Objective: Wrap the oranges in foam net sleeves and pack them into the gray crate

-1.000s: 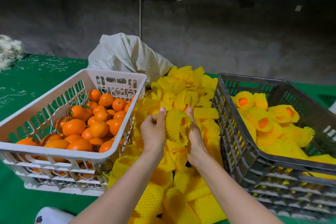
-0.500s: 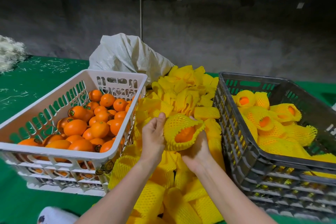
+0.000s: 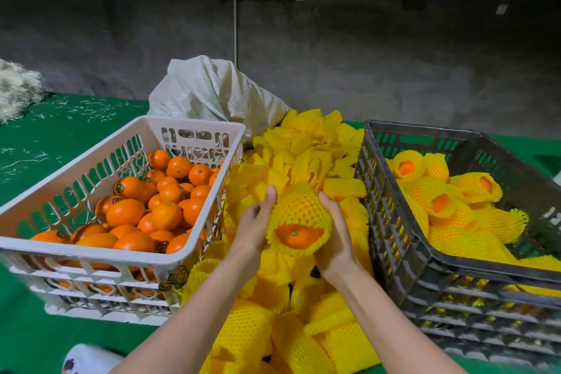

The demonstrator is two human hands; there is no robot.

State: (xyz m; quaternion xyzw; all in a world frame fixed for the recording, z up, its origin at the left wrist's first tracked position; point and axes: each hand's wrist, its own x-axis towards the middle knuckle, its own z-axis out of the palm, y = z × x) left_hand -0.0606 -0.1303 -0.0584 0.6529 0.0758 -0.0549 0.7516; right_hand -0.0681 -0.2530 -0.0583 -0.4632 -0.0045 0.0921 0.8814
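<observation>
Left hand (image 3: 255, 226) and right hand (image 3: 337, 241) each clasp yellow foam net sleeve (image 3: 299, 206) around round orange fruit (image 3: 296, 236), midway along near edge of green table (image 3: 60, 136).

The green desk (image 3: 45, 136) carries a white crate (image 3: 197, 123), a sleeve pile (image 3: 303, 143), a gray crate (image 3: 391, 237), a sack (image 3: 212, 91) and pale shreds (image 3: 18, 88).

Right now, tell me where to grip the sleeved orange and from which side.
Grip the sleeved orange round its bulging middle, through the net, coming from the right, the gray crate side, where the right hand cups it. The open mouth faces you with fruit showing, so holding the empty far tip might let it slide out.
</observation>
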